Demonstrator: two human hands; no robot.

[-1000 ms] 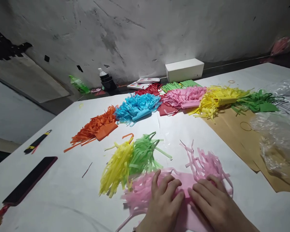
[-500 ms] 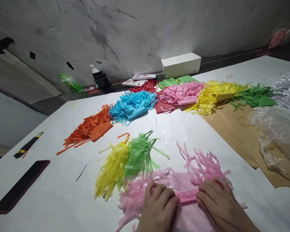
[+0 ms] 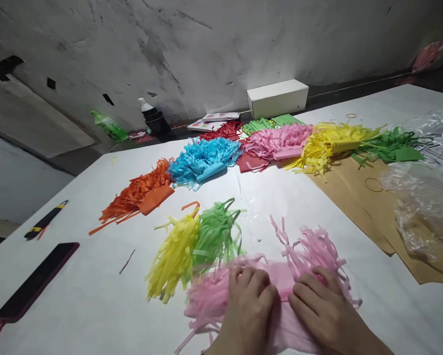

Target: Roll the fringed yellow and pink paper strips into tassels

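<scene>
Pink fringed tissue paper [image 3: 283, 270] lies at the front of the table, its cut strips spreading out to both sides. Across its middle runs a narrow, darker pink rolled part [image 3: 286, 295]. My left hand [image 3: 249, 305] presses on the left of this roll with curled fingers. On the right end, my right hand [image 3: 317, 301] grips it the same way; the thumbs are mostly hidden. A flat pink sheet part shows between the wrists. Just beyond my left hand lie a yellow tissue tassel [image 3: 173, 256] and a light green tassel [image 3: 217, 231], side by side.
Orange [image 3: 140, 190], blue [image 3: 206, 160], pink [image 3: 276, 140] and yellow fringed bundles [image 3: 332, 143] line the back. A phone [image 3: 36, 283] and a utility knife [image 3: 46, 221] lie left. Brown paper [image 3: 349, 202] and clear plastic [image 3: 424, 217] are at right, a white box [image 3: 278, 98] behind.
Both hands have come slightly closer together along the roll, the left moving rightward and the right leftward. The pink fringe has shifted a little with them.
</scene>
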